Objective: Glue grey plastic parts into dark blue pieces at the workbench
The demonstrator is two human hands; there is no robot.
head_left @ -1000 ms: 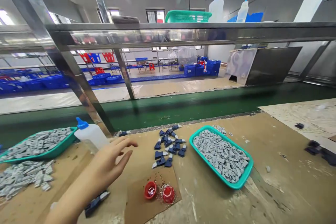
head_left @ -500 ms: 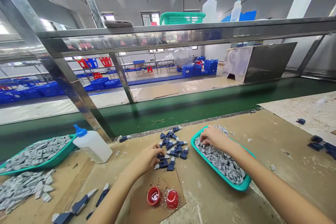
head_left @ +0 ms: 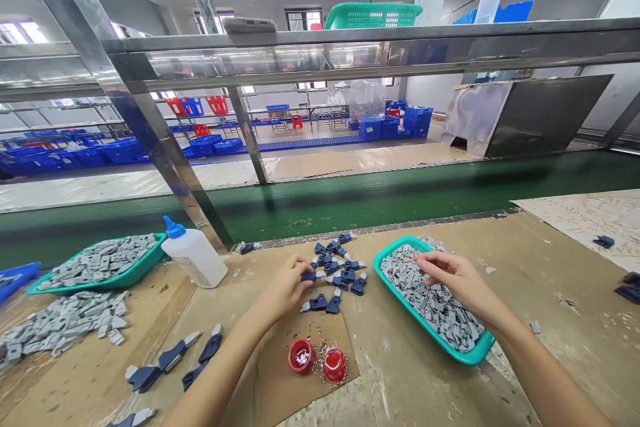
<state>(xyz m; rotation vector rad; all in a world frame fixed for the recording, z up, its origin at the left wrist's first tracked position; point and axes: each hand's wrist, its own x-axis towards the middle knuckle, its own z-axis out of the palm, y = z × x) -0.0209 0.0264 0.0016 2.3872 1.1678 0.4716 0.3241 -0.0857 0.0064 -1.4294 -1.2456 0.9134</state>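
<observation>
Small navy plastic parts [head_left: 333,305] lie loose, grey-tipped.

We saw a white squeeze bottle with a blue nozzle [head_left: 194,260], two round red plastic caps [head_left: 300,355] on a brown cardboard sheet [head_left: 285,373], and a dark green conveyor belt [head_left: 350,197]. A green mesh basket [head_left: 373,15] stood beyond a stainless steel rail [head_left: 450,37].

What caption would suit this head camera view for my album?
Left hand at dark blue parts, right hand over grey pieces in a teal tray.
</observation>
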